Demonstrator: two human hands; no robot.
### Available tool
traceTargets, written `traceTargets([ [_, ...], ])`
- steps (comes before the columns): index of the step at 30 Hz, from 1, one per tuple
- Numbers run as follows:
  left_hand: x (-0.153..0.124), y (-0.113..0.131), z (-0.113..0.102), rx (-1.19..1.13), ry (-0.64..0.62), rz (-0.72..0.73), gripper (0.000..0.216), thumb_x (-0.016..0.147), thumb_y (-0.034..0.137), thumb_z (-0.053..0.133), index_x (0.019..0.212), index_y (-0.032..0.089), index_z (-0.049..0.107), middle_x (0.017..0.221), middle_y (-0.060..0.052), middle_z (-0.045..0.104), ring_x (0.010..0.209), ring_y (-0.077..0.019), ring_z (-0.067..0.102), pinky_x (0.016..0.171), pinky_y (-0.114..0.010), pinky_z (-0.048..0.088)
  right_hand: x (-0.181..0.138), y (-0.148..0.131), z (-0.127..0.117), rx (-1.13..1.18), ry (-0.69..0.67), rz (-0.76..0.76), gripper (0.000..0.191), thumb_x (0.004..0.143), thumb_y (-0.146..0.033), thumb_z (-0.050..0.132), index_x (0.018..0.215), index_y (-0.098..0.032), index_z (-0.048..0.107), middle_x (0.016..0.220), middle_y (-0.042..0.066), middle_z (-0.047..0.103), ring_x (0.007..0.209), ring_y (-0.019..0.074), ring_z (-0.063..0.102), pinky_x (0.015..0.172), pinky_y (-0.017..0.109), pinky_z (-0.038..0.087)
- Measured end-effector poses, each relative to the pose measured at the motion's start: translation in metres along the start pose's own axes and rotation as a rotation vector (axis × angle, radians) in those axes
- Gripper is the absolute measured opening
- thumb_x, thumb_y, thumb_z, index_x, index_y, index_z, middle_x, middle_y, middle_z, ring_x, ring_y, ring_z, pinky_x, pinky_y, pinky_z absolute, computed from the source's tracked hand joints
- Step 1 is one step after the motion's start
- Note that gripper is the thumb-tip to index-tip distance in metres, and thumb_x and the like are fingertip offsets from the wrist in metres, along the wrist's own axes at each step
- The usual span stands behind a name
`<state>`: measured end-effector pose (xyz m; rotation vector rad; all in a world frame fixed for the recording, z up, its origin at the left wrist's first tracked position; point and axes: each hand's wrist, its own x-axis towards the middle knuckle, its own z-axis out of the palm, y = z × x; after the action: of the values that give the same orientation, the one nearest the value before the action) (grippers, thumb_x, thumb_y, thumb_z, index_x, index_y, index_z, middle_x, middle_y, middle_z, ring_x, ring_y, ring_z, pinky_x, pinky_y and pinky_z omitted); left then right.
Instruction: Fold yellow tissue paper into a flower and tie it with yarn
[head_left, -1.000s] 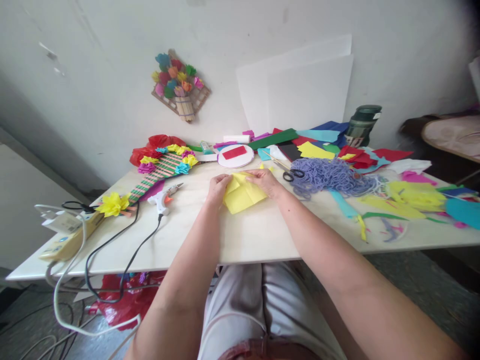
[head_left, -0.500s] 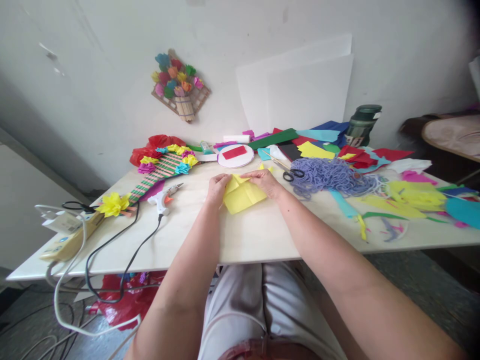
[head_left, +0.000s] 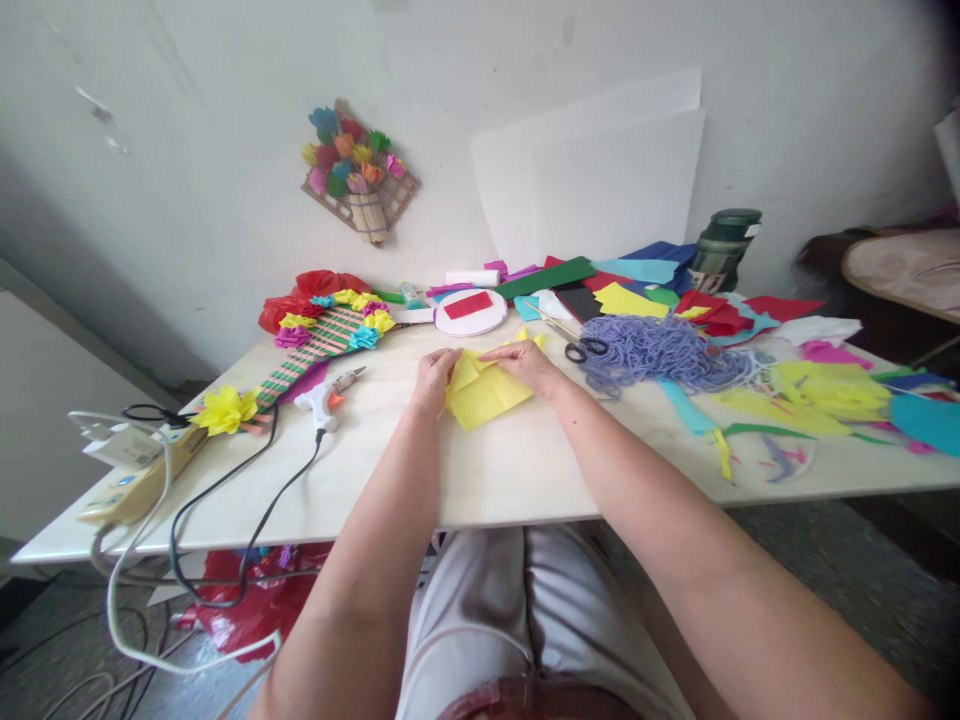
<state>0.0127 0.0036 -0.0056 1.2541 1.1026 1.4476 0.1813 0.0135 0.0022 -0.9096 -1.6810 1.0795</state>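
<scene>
Pinched closed, the left hand [head_left: 435,379] and right hand [head_left: 531,366] hold thin, creased, angular yellow paper [head_left: 487,402] left of the black-handled scissors [head_left: 586,349], both hands scarcely moved from half a second ago.

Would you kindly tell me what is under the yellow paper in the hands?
The pale tabletop shows around the yellow paper, which the left hand and right hand hold; whatever lies directly beneath it is covered.
</scene>
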Motion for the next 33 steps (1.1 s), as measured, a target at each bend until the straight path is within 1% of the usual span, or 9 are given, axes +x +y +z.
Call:
traceTargets([
  [12, 0.002, -0.005, -0.003, 0.063, -0.066, 0.015, 0.030, 0.061, 0.043, 0.065, 0.060, 0.014, 0.056, 0.045, 0.003, 0.046, 0.041, -0.0079, 0.041, 0.041, -0.021, 0.028, 0.000, -0.003, 0.002, -0.090, -0.015, -0.050, 0.032, 0.062, -0.008, 0.045, 0.076, -0.020, 0.072, 0.086, 0.001, 0.070, 0.087, 0.0166, 0.061, 0.082, 0.029, 0.045],
  [15, 0.002, -0.004, -0.003, 0.067, -0.061, 0.025, 0.029, 0.061, 0.042, 0.065, 0.061, 0.014, 0.057, 0.046, 0.003, 0.047, 0.042, -0.0078, 0.041, 0.042, -0.021, 0.028, -0.002, -0.005, -0.001, -0.081, -0.043, -0.073, 0.028, 0.064, -0.013, 0.047, 0.076, -0.019, 0.072, 0.085, 0.002, 0.069, 0.088, 0.0180, 0.060, 0.083, 0.029, 0.043],
  [18, 0.000, -0.002, -0.002, 0.060, -0.050, 0.038, 0.028, 0.062, 0.041, 0.064, 0.060, 0.014, 0.056, 0.046, 0.003, 0.046, 0.042, -0.0072, 0.040, 0.042, -0.020, 0.027, -0.004, -0.009, -0.004, -0.017, -0.086, -0.132, 0.026, 0.071, -0.025, 0.047, 0.074, -0.018, 0.072, 0.083, 0.003, 0.069, 0.089, 0.0185, 0.059, 0.085, 0.029, 0.041],
  [20, -0.001, 0.001, -0.001, 0.067, -0.046, 0.053, 0.028, 0.062, 0.040, 0.065, 0.060, 0.013, 0.057, 0.046, 0.003, 0.046, 0.042, -0.0065, 0.039, 0.041, -0.020, 0.027, -0.005, -0.010, -0.004, 0.028, -0.064, -0.094, 0.030, 0.075, -0.034, 0.046, 0.074, -0.017, 0.071, 0.079, 0.004, 0.068, 0.084, 0.0184, 0.059, 0.082, 0.030, 0.041],
  [22, -0.003, 0.004, 0.001, 0.086, -0.049, 0.072, 0.029, 0.062, 0.041, 0.065, 0.061, 0.013, 0.058, 0.046, 0.003, 0.046, 0.042, -0.0062, 0.039, 0.042, -0.020, 0.028, -0.005, -0.010, -0.002, 0.048, -0.025, -0.016, 0.032, 0.073, -0.039, 0.050, 0.076, -0.014, 0.069, 0.076, 0.004, 0.067, 0.077, 0.0177, 0.059, 0.075, 0.030, 0.042],
  [25, -0.005, 0.006, 0.002, 0.099, -0.054, 0.086, 0.031, 0.062, 0.043, 0.065, 0.064, 0.013, 0.059, 0.050, 0.003, 0.050, 0.044, -0.0067, 0.041, 0.043, -0.019, 0.030, -0.004, -0.008, 0.001, 0.057, -0.005, 0.026, 0.031, 0.068, -0.040, 0.058, 0.082, -0.014, 0.065, 0.074, 0.003, 0.064, 0.070, 0.0148, 0.056, 0.067, 0.027, 0.041],
  [28, -0.006, 0.007, 0.003, 0.105, -0.058, 0.098, 0.032, 0.063, 0.044, 0.064, 0.065, 0.013, 0.059, 0.052, 0.002, 0.052, 0.046, -0.0069, 0.042, 0.044, -0.019, 0.031, -0.003, -0.007, 0.002, 0.061, 0.016, 0.040, 0.033, 0.067, -0.041, 0.058, 0.090, -0.017, 0.060, 0.074, 0.001, 0.062, 0.065, 0.0124, 0.053, 0.060, 0.024, 0.039],
  [30, -0.007, 0.008, 0.004, 0.114, -0.064, 0.103, 0.032, 0.063, 0.044, 0.064, 0.065, 0.013, 0.058, 0.052, 0.002, 0.051, 0.046, -0.0067, 0.042, 0.043, -0.019, 0.031, -0.003, -0.006, 0.001, 0.047, 0.014, 0.037, 0.032, 0.068, -0.044, 0.056, 0.084, -0.017, 0.059, 0.070, 0.000, 0.059, 0.062, 0.0115, 0.051, 0.057, 0.023, 0.037],
  [33, -0.008, 0.009, 0.005, 0.126, -0.068, 0.101, 0.033, 0.063, 0.045, 0.064, 0.065, 0.013, 0.058, 0.052, 0.002, 0.051, 0.045, -0.0067, 0.043, 0.043, -0.019, 0.031, -0.002, -0.003, 0.000, 0.001, 0.001, 0.042, 0.032, 0.069, -0.048, 0.054, 0.066, -0.015, 0.055, 0.057, -0.002, 0.050, 0.054, 0.0099, 0.044, 0.050, 0.022, 0.031],
])
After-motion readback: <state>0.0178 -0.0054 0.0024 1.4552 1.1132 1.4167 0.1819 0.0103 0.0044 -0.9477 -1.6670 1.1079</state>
